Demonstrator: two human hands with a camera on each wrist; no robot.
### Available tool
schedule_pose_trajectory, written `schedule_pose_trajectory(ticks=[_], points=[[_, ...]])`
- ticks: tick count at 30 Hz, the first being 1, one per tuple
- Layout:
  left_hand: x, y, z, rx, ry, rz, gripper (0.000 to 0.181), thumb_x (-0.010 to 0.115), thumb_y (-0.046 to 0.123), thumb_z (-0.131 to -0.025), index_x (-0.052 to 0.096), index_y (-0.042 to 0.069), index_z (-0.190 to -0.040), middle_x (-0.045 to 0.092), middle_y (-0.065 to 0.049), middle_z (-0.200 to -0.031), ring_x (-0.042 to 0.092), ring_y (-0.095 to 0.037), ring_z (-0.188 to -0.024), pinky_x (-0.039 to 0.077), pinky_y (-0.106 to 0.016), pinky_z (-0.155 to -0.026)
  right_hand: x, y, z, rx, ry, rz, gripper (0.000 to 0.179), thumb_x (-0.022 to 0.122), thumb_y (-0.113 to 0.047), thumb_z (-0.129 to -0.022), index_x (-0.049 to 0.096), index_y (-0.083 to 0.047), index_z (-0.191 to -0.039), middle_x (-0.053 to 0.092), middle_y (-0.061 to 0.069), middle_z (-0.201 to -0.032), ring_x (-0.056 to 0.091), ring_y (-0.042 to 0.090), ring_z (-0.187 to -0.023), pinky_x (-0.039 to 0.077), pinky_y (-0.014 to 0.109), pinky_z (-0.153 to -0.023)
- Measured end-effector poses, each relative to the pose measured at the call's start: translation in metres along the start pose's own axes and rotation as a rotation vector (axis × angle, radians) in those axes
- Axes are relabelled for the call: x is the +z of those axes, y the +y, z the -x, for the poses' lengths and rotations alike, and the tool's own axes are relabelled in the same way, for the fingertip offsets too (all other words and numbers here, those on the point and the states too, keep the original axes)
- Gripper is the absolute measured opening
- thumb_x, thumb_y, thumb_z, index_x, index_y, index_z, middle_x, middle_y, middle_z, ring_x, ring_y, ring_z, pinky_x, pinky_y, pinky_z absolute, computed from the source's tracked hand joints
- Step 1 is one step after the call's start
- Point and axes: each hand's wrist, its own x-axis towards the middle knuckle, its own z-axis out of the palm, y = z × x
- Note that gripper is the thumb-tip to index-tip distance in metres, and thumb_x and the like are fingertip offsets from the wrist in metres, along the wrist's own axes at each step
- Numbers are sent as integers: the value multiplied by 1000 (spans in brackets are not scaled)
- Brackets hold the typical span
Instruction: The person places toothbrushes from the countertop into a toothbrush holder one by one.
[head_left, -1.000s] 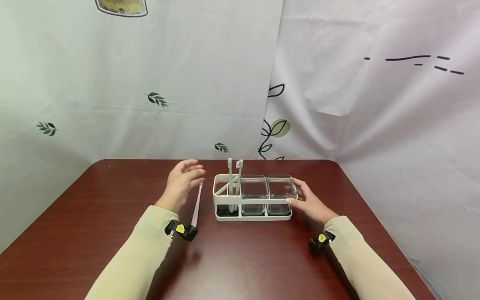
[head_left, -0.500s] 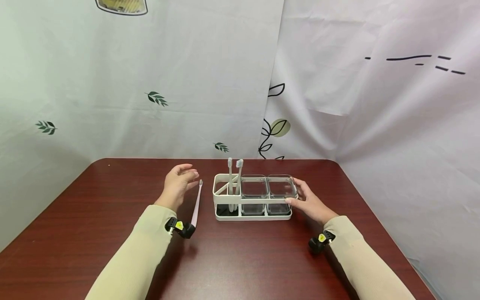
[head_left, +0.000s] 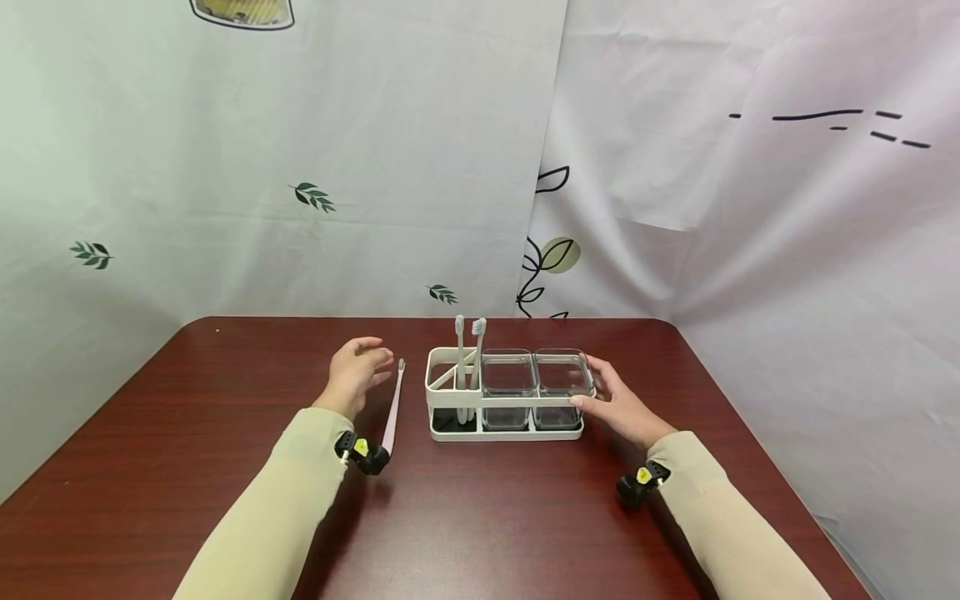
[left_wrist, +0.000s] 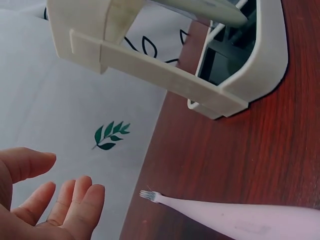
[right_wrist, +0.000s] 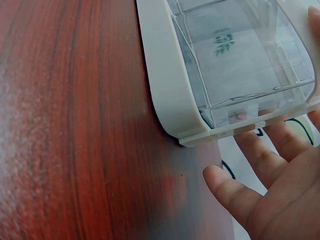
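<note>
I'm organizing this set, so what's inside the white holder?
Two toothbrushes, heads up, and two clear containers; the front band of the white holder hides a strip of each.

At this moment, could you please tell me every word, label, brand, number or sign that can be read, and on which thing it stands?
No word, brand or number can be read in any view.
Pink toothbrush: a faint mark, too blurred to read.
Left yellow tag and right yellow tag: any marking is too small to read.
Backdrop: drawings only, no letters.
</note>
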Motion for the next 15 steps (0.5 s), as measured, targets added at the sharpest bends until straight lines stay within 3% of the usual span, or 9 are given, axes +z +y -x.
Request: schedule_pose_trajectory(ticks=[4, 10, 15], points=[[1, -3, -2, -4, 5, -27, 39, 56, 0, -92, 46, -4, -130, 59, -6, -98, 59, -30, -112, 48, -44, -97, 0, 0, 0, -2, 0, -8, 72, 63, -9, -93, 20, -5, -149, 35, 30, -145, 39, 44, -132, 41, 14, -93], [2, -10, -7, -22, 0, -83, 40, 54, 1, -93, 46, -7, -131, 63, -6, -97, 62, -23, -102, 51, -41, -94, 1, 0, -1, -1, -1, -15, 72, 63, -9, -93, 19, -5, -149, 35, 31, -145, 39, 46, -131, 42, 14, -93], [2, -15, -13, -24, -20, -146, 43, 54, 4, -94, 45, -7, -134, 58, -19, -120, 59, -31, -113, 51, -41, -93, 0, 0, 0, 3, -4, -4, 72, 63, -10, -93, 19, -5, -150, 36, 30, -145, 38, 45, -132, 41, 14, -93]])
